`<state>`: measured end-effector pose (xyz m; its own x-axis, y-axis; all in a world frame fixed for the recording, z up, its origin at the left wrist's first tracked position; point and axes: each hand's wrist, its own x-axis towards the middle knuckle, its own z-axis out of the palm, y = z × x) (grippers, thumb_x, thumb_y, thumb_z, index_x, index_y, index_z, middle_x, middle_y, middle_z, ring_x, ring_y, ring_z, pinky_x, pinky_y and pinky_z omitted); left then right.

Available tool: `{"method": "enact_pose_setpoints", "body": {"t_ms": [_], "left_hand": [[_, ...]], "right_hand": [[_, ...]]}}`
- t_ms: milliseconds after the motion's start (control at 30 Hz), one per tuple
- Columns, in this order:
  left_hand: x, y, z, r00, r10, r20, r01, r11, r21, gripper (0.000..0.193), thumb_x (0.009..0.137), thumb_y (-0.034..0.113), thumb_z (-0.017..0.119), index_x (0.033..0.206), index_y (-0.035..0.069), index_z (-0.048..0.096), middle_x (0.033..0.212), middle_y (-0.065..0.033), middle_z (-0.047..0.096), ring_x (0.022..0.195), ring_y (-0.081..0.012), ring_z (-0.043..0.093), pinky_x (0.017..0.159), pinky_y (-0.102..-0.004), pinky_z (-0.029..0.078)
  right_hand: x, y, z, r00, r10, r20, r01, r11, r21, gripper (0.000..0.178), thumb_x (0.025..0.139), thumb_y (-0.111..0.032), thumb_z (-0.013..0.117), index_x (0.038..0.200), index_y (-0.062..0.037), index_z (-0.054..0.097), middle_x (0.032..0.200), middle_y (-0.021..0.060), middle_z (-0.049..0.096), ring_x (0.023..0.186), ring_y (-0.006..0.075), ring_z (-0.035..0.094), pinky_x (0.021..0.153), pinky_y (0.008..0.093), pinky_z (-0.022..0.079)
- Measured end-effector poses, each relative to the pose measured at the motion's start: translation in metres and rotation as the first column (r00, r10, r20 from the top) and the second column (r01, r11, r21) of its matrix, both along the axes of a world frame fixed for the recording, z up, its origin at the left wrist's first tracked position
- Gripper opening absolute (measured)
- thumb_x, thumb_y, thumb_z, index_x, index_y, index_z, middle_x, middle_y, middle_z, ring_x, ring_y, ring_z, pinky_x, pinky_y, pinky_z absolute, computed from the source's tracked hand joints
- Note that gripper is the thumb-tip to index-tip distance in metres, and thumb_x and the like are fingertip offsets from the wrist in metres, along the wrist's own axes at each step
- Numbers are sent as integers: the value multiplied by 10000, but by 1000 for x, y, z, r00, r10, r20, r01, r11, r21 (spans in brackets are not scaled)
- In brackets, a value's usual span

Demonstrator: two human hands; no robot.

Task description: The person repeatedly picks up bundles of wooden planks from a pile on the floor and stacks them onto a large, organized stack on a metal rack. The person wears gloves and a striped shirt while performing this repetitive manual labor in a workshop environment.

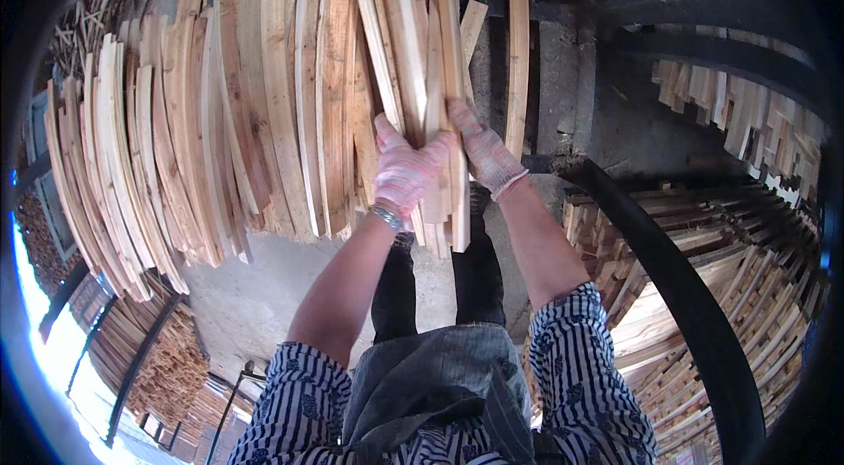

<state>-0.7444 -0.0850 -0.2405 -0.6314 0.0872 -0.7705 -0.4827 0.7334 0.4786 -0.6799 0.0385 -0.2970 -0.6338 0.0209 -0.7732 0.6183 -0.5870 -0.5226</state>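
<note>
L hand (409, 164), in a pink-and-white glove, is part-curled over a bundle of strips (431, 52), thumb spread to the R, fingers on its L side. R hand (483, 147), also gloved, is part-closed vs the bundle's R edge; can't see its thumb. Bundle's held b/w both, pointing away from the person, near ends by the legs (479, 285). Just L: long row of wood strips (272, 105), side by side, some tilted. To the R, a lone board (517, 52), apart from the bundle, w/ a slanted piece (473, 30) b/w. Metal band (387, 217) on L wrist; grey apron (431, 386) below. Lower R: dark bar (677, 265) in front of stacked wood (730, 359).
</note>
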Motion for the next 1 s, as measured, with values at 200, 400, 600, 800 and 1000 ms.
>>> {"method": "enact_pose_setpoints", "body": {"t_ms": [200,400,600,800,1000], "left_hand": [[9,-51,83,860,265,436,-423,848,320,839,857,203,697,1474,33,155,1234,-166,554,1034,-221,613,794,-371,573],[81,-125,120,638,240,731,-664,652,366,712,831,305,697,1410,41,378,1210,-121,598,1035,-254,627,868,-394,553],[125,-203,89,660,91,746,-614,638,465,809,809,291,752,1442,46,311,1205,-120,585,1021,-238,619,889,-375,537],[134,-202,161,681,-40,731,-506,696,509,486,878,305,657,1218,-27,558,1064,-151,645,995,-231,634,827,-357,559],[130,-210,191,767,-436,472,97,805,586,485,902,216,640,1316,28,471,1207,-122,580,1059,-238,601,906,-360,522]], "right_hand": [[52,-28,86,844,535,26,-478,730,488,738,972,-449,496,1511,-44,197,1355,152,519,1200,179,505,989,274,427],[132,-77,112,994,-2,-107,5,1000,31,768,952,-483,514,1485,-11,226,1270,124,575,1110,195,567,971,285,438],[137,-95,160,999,-27,-25,15,924,-383,726,891,-577,566,1353,-27,463,1234,101,574,1054,190,581,933,311,483],[164,-145,270,993,-121,0,119,977,-177,906,848,-428,698,1497,-27,209,1310,111,505,1193,185,488,1032,301,396],[205,-157,332,953,-224,-205,251,961,117,1220,721,-585,755,1502,49,67,1503,213,253,1371,257,287,1119,341,278]]}}
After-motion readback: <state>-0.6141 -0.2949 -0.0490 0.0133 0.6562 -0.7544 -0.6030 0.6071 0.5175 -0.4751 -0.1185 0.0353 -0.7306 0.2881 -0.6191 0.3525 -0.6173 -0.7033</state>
